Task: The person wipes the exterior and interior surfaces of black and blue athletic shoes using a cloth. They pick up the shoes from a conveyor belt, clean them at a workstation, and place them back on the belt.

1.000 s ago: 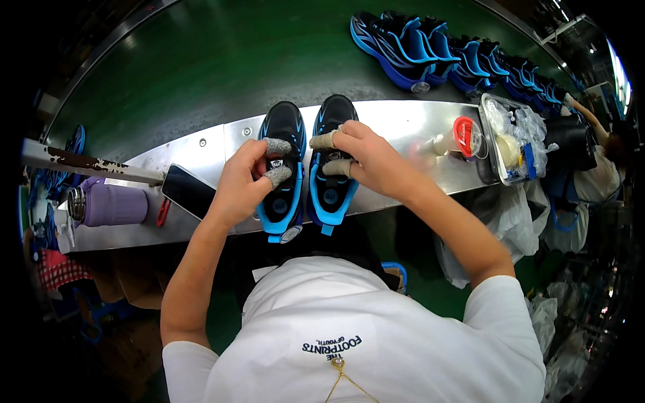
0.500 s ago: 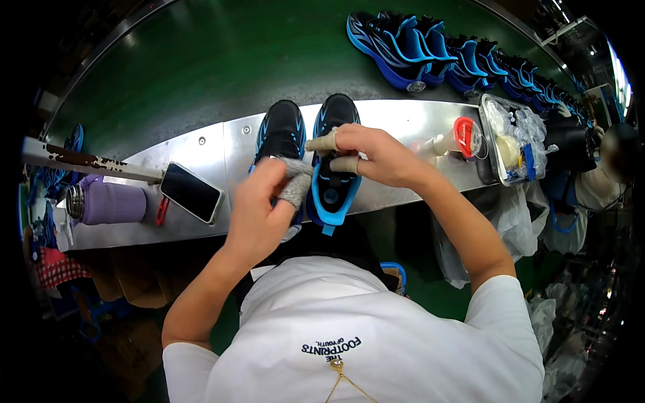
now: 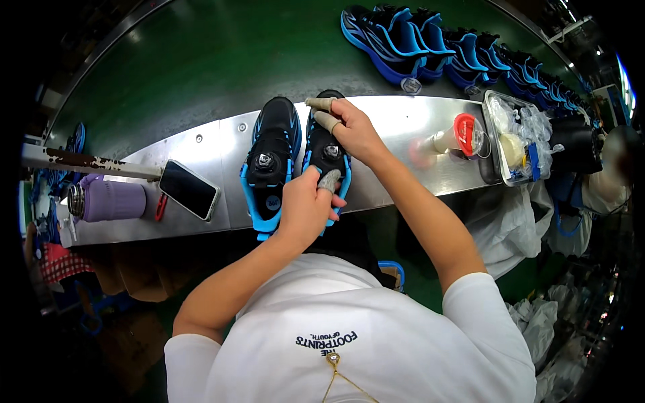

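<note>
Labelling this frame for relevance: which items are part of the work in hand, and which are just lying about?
In hand:
- right shoe, held at the toe by the right hand and at the heel by the left hand
- left shoe, its pair, alongside

Lying about:
- phone
- purple bottle
- red-capped bottle
- clear tray
- row of blue shoes

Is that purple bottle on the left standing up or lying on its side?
Lying on its side: the purple bottle rests lengthwise on the metal bench, its cap end pointing left.
</note>
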